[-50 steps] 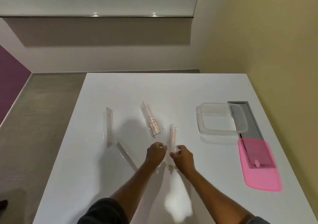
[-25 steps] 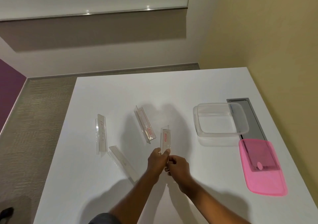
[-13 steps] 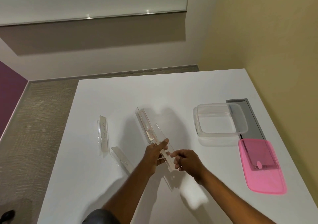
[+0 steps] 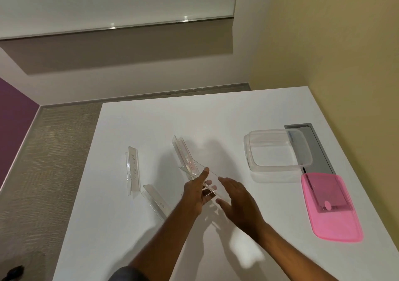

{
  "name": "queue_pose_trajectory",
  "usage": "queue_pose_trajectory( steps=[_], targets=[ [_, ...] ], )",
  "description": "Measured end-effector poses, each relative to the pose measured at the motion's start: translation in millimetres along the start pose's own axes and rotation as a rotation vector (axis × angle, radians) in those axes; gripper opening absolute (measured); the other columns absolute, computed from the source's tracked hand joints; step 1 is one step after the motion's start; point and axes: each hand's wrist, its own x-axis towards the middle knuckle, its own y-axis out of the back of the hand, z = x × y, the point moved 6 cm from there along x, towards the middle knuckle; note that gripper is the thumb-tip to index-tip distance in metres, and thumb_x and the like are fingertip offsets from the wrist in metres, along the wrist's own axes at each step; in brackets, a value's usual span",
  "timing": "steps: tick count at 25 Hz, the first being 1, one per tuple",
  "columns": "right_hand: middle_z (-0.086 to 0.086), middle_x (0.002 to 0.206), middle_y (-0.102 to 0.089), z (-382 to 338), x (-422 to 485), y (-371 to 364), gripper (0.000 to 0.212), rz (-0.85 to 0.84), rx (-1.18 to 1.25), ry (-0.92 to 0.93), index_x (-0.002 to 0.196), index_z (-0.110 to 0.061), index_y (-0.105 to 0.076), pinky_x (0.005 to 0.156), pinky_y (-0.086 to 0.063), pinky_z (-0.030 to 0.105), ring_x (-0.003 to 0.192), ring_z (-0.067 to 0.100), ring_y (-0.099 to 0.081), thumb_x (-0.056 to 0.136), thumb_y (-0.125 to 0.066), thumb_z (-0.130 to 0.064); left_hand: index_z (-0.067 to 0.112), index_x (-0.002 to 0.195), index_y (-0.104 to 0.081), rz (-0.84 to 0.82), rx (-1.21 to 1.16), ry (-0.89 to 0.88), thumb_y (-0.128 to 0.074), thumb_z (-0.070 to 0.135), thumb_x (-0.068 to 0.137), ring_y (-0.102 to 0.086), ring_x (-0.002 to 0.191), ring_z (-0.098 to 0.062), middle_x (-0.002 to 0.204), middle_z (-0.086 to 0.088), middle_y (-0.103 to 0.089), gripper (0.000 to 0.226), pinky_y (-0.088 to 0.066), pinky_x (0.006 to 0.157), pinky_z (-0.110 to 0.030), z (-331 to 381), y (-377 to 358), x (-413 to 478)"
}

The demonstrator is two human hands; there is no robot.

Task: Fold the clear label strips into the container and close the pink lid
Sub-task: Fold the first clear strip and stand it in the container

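Mid-fold: left hand (image 4: 195, 192) pinched on long clear plastic label strip (image 4: 208, 180); right hand (image 4: 236, 198) open, fingers spread. Next, carry toward empty translucent rectangular container (image 4: 278, 149) at two o'clock.

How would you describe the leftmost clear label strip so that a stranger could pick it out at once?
Start at the white table and look to its left side, far from the clear container and pink lid. The strip lies nearly parallel to that left edge. Unlike its neighbours, it lies furthest left, apart from both hands, with faint handwriting along it.
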Motion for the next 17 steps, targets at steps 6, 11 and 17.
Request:
queue_pose_trajectory(
  steps=[6, 11, 17],
  targets=[
    [-0.006, 0.142, -0.067, 16.2, 6.9, 26.7, 0.059, -0.049, 0.191, -0.097, 0.144, -0.022, -0.064, 0.091, -0.061, 0.026, 0.109, 0.015, -0.07, 0.089, -0.084, -0.027, 0.013, 0.133, -0.059, -0.05, -0.082, -0.047, -0.073, 0.043, 0.099, -0.07, 0.121, -0.047, 0.134, -0.025, -0.067, 0.048, -0.053, 0.11, -0.063, 24.0, 19.7, -0.2],
    [-0.011, 0.117, -0.078, 36.6, 8.6, 43.0, 0.041, -0.066, 0.429, -0.274, 0.122, -0.037, -0.078, 0.092, -0.06, 0.023, 0.103, 0.002, -0.074, 0.083, -0.089, -0.03, 0.012, 0.123, -0.071, -0.029, -0.113, -0.128, -0.072, 0.029, 0.101, -0.074, 0.114, -0.041, 0.131, -0.027, -0.07, 0.028, -0.064, 0.098, -0.052, 42.3, 38.6, -6.8],
    [-0.024, 0.103, -0.08, 48.2, 17.2, 56.6, 0.021, -0.051, 0.532, -0.315, 0.104, -0.048, -0.081, 0.08, -0.056, 0.01, 0.096, -0.007, -0.074, 0.088, -0.085, -0.034, 0.003, 0.132, -0.068, -0.01, -0.033, -0.137, -0.069, 0.017, 0.102, -0.079, 0.109, -0.039, 0.12, -0.027, -0.078, 0.034, -0.067, 0.087, -0.046, 46.9, 44.9, -14.0]
  ],
)
